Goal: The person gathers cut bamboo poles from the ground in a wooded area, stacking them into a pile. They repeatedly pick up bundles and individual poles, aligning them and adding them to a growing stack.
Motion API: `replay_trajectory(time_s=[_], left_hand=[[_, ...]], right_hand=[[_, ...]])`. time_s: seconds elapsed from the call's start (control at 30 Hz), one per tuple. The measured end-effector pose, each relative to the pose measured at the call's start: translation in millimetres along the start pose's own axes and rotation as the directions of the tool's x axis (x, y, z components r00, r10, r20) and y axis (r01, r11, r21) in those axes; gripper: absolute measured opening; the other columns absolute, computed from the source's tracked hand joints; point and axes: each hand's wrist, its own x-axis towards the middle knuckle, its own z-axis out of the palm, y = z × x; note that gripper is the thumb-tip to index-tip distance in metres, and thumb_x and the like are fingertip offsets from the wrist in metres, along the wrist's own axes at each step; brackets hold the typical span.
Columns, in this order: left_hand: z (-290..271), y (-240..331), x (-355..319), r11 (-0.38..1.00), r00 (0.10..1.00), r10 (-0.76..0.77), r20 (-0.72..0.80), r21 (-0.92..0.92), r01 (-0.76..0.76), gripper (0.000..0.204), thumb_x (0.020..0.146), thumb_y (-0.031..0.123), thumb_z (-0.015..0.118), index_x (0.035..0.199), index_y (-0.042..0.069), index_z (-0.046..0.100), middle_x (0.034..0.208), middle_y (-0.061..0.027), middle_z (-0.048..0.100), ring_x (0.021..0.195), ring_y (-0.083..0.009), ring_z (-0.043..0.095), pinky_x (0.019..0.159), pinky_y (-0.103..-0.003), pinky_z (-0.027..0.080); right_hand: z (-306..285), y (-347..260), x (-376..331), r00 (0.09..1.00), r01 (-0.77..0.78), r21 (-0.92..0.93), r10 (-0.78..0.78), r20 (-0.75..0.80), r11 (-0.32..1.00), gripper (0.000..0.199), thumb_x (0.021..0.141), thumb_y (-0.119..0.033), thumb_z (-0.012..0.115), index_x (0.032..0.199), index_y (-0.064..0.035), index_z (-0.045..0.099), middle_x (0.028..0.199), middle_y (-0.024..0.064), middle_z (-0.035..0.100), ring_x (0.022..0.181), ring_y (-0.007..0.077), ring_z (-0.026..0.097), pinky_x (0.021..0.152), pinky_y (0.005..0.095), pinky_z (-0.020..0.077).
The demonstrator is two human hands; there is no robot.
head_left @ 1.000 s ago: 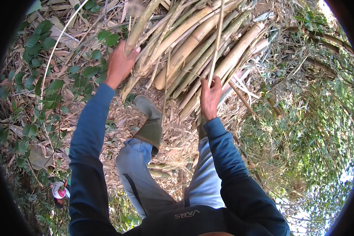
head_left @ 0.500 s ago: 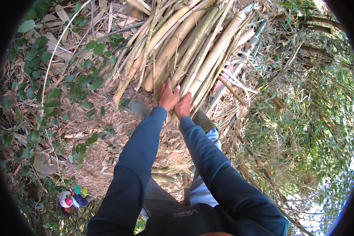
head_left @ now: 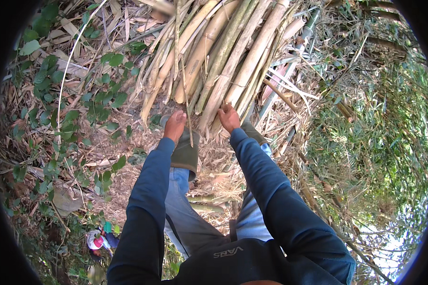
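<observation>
A pile of cut bamboo poles (head_left: 213, 52), tan and greenish, slants across the upper middle, its near ends toward me. My right hand (head_left: 229, 118) is at the near end of a thick tan bamboo pole (head_left: 242, 78), fingers curled against it. To the left, my left hand (head_left: 175, 126) is just below the pile's lower-left ends, with its fingers curled together. Any object inside that hand is hidden. A thin stick (head_left: 189, 118) hangs close beside it, and I cannot tell whether they touch.
Leafy vines (head_left: 102, 95) and a pale bent stem (head_left: 64, 71) are on the left. Dry leaves (head_left: 123, 175) cover the ground around my boots (head_left: 185, 149). At the lower left is a person in a red-and-white head covering (head_left: 98, 241). Bamboo foliage (head_left: 361, 156) fills the right.
My hands, together on the poles before, are now apart. The left has moved left and off the pile; the right has shifted slightly right. My left boot now shows between them.
</observation>
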Motion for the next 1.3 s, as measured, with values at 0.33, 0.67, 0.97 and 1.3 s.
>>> replay_trajectory(time_s=[0.33, 0.67, 0.97, 1.3], left_hand=[[118, -24, 16, 0.966, 0.976, -0.039, -0.213, 0.241, 0.091, 0.048, 0.083, 0.03, 0.068, 0.116, -0.001, 0.052, 0.111, -0.0212, 0.062, 0.104, -0.0349, 0.06, 0.091, -0.042, 0.044], [106, -13, -25, 0.99, 0.991, 0.01, -0.133, -0.14, -0.028, 0.032, 0.086, 0.024, 0.068, 0.103, -0.001, 0.058, 0.089, -0.0081, 0.065, 0.08, -0.0147, 0.059, 0.073, -0.03, 0.046], [51, 48, -69, 0.993, 0.977, 0.085, -0.198, -0.067, -0.1, 0.016, 0.09, 0.018, 0.062, 0.094, 0.003, 0.057, 0.076, -0.0037, 0.064, 0.065, -0.0129, 0.057, 0.06, -0.027, 0.043], [-106, 39, -155, 0.979, 0.94, 0.193, -0.282, -0.011, -0.205, 0.024, 0.086, 0.027, 0.067, 0.083, 0.004, 0.061, 0.066, -0.0023, 0.06, 0.061, -0.0115, 0.057, 0.053, -0.027, 0.043]], right_hand=[[-34, -5, 15, 0.994, 0.058, 0.239, -0.079, 0.078, 0.969, 0.029, 0.09, -0.022, 0.054, 0.105, 0.003, 0.06, 0.087, 0.0146, 0.065, 0.079, 0.022, 0.063, 0.073, 0.0324, 0.0498], [-131, -22, 22, 0.993, 0.048, 0.364, -0.082, 0.079, 0.93, 0.031, 0.092, -0.027, 0.056, 0.099, 0.0035, 0.061, 0.083, 0.0106, 0.066, 0.07, 0.013, 0.062, 0.063, 0.0283, 0.0507], [-179, -60, 55, 0.853, 0.452, -0.105, -0.464, -0.238, 0.886, 0.028, 0.088, -0.024, 0.055, 0.102, 0.0002, 0.062, 0.085, 0.0182, 0.065, 0.08, 0.0322, 0.065, 0.074, 0.0389, 0.0507], [-234, -174, 57, 0.567, 0.476, -0.879, -0.771, 0.289, 0.021, 0.089, 0.077, -0.014, 0.06, 0.15, -0.0317, 0.012, 0.154, 0.0118, 0.017, 0.142, 0.035, 0.015, 0.115, 0.0526, 0.0158]])
